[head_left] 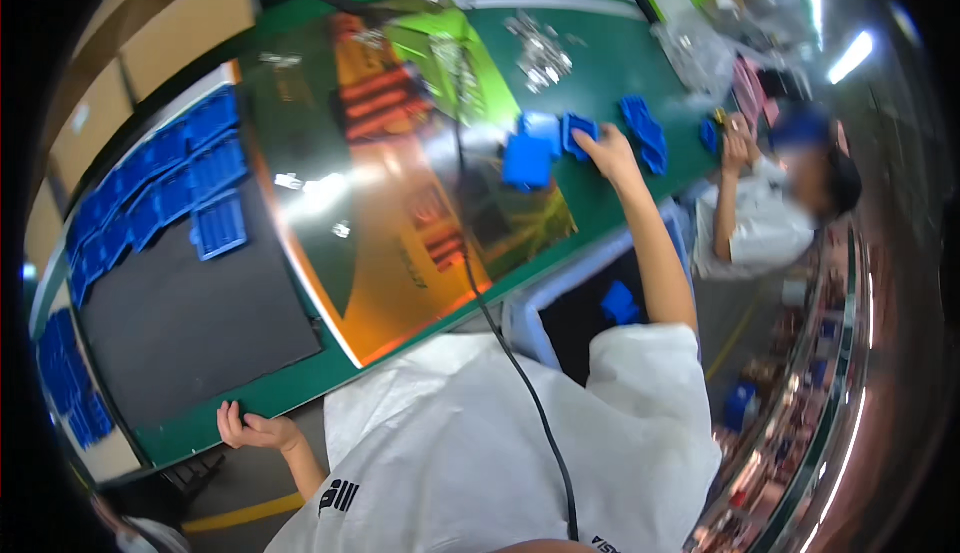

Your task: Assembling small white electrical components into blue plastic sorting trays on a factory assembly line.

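Observation:
At the right part of the green table, my right hand (610, 153) is closed with thumb and fingers on the edge of a small blue plastic tray (577, 137). Just left of it lie a blue plastic piece (527, 161) and a lighter blue one (541, 129), partly overlapping. To the right of the hand is a row of nested blue pieces (643, 135). My left hand (258, 430) rests at the table's near edge, palm up, fingers loosely curled and apart, with nothing seen in it. A dark grey mat (200, 323) lies beyond it.
Rows of blue trays (165, 193) line the mat's far side. A glossy printed sheet (400, 223) covers the table's middle; small shiny parts (540, 53) lie behind. A bin (530, 328) stands below my right arm. A black cable (520, 368) hangs across. A co-worker (765, 213) sits right.

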`<action>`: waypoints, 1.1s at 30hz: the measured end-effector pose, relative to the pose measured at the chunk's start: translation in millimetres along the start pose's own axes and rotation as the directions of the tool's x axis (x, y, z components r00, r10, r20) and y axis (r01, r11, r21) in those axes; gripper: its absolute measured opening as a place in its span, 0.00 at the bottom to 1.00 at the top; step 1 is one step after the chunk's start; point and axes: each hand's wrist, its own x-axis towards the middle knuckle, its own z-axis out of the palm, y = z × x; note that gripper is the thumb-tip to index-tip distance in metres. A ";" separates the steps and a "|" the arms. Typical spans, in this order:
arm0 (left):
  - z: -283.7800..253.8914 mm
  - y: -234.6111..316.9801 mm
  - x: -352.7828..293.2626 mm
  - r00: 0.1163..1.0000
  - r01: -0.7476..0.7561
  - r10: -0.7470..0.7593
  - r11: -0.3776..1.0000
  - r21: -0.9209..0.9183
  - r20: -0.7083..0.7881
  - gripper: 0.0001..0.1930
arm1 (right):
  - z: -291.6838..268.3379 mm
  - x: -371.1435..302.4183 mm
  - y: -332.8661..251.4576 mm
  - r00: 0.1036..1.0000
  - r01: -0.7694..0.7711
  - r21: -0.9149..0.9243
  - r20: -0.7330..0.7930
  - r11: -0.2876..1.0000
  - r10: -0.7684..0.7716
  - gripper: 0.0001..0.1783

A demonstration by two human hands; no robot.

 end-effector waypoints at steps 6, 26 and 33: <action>-7.1 0.3 -3.4 1.000 0.011 -0.011 1.000 0.014 -0.003 0.12 | -28.0 -23.6 -48.6 0.920 -0.285 0.259 0.344 0.923 0.187 0.19; -7.9 4.1 2.3 0.998 0.007 -0.009 1.000 0.030 0.060 0.11 | 63.9 -87.6 -233.5 0.795 -0.451 0.888 0.354 -0.090 -0.493 0.18; -8.5 2.4 -2.7 0.997 -0.008 0.004 0.999 0.049 0.081 0.11 | 91.7 -102.7 -220.6 0.718 -0.659 0.720 0.517 -0.217 -0.465 0.28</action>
